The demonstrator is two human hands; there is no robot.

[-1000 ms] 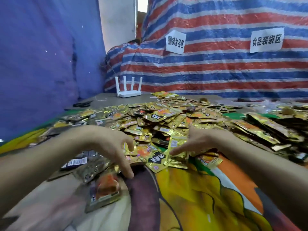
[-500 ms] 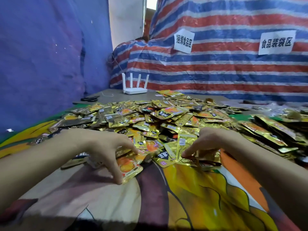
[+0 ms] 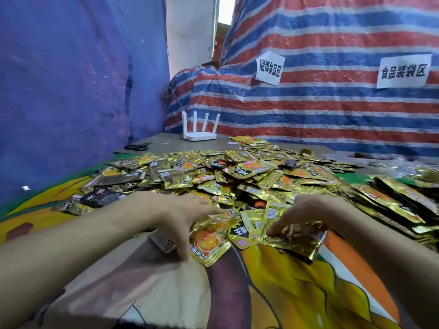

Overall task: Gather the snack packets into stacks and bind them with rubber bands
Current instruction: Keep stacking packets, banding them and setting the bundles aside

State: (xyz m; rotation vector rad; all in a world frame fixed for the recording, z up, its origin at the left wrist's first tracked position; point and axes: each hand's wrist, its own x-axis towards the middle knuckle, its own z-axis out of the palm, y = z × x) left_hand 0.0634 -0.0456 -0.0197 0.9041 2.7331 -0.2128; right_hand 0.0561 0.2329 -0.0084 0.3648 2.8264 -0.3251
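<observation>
A big heap of gold and black snack packets (image 3: 240,176) covers the middle of the table. My left hand (image 3: 175,217) lies palm down on the heap's near edge, fingers spread, touching an orange-and-gold packet (image 3: 209,245) and a grey one under its fingers. My right hand (image 3: 306,212) rests beside it, its index finger pressing on a dark gold packet (image 3: 299,238). Neither hand lifts a packet. No rubber band shows near my hands.
A colourful printed cloth (image 3: 285,293) covers the near table. A row of stacked packets (image 3: 392,200) lies at the right. At the back stand a white router (image 3: 200,132) and black scissors (image 3: 137,146), before a striped tarp with two paper signs.
Both hands have slid a little along the near edge of the heap, dragging packets toward me. The dark packet under my right finger has come out onto the cloth.
</observation>
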